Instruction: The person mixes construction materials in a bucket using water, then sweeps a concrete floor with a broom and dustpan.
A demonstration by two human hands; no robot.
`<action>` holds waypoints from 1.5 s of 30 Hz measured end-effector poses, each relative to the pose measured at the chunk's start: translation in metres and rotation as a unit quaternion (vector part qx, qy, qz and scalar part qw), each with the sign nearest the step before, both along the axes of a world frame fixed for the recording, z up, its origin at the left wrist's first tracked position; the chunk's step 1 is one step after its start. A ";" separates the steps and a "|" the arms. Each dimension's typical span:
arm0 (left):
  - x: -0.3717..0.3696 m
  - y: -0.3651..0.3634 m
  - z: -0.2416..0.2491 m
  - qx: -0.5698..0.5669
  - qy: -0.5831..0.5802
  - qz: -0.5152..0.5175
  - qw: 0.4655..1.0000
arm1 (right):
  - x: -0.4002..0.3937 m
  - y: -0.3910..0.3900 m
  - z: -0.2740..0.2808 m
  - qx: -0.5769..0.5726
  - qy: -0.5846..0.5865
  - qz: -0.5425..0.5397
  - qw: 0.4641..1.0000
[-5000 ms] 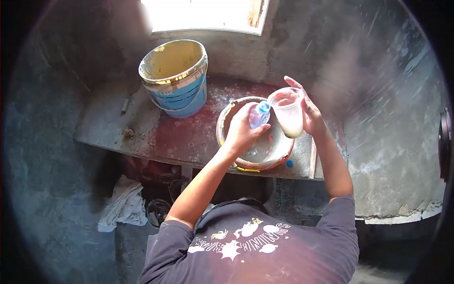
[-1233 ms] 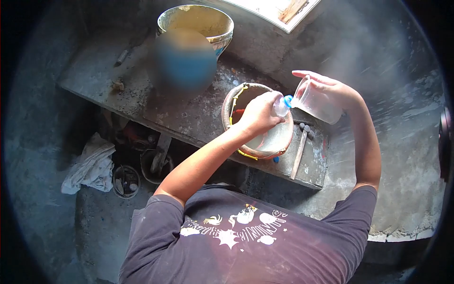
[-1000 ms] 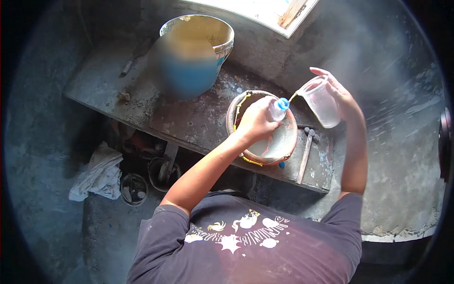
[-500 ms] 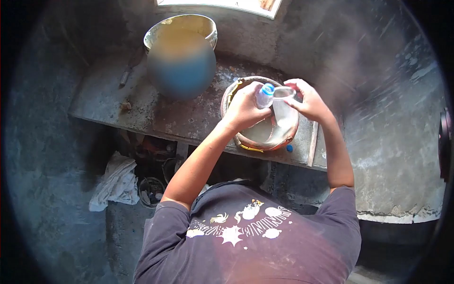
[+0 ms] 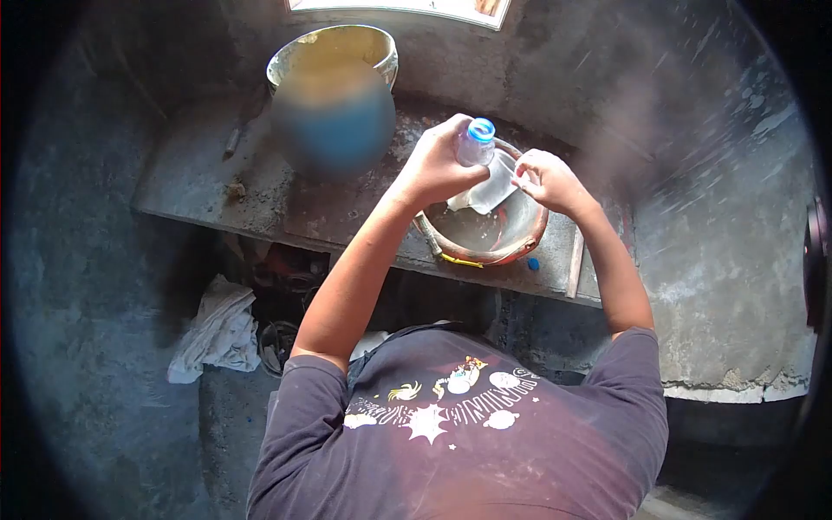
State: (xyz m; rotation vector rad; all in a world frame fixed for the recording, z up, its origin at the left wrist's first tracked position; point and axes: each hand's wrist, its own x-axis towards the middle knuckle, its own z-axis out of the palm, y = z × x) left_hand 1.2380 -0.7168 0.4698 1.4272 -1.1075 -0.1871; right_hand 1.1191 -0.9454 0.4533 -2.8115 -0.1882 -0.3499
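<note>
left hand (image 5: 436, 166) has shifted away from the body since half a second ago, taking along the small clear plastic bottle with a blue ring at its neck (image 5: 475, 149), while the translucent, whitish plastic cup (image 5: 490, 188) has gone from hanging below the right hand (image 5: 555, 184) to lying slanted across the mouth of a round bucket with a dull reddish rim and a partly yellow-wrapped handle (image 5: 507, 254). the left fingers are curled round the bottle and closed firmly on its side, the bottle held with its mouth up, above the far left part of the bucket. the right fingers are bent, their tips drawn close to the thumb right by the cup's edge; i cannot tell whether they pinch it or only sit beside it. the cup is over the inside of the bucket, one end reaching down toward the left, just below the bottle

the bucket stands on a stained grey concrete slab (image 5: 186, 180). just beside its rim on the near right lies a small blue cap (image 5: 533, 263), with a pale wooden handle (image 5: 575, 265) a little farther right. a large yellow-lined bucket (image 5: 342, 43) stands to the left, its front hidden by a round blur. lower left, a crumpled white cloth (image 5: 215, 336) hangs beneath the slab's level
</note>
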 end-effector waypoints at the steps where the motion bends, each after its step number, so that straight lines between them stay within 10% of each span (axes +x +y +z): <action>1: 0.000 0.002 0.004 0.004 0.007 0.001 1.000 | -0.001 -0.008 -0.013 -0.017 -0.005 -0.010 1.000; 45: 0.004 0.025 -0.023 -0.159 0.155 0.040 0.974 | -0.001 0.007 -0.065 -0.155 0.162 -0.018 0.974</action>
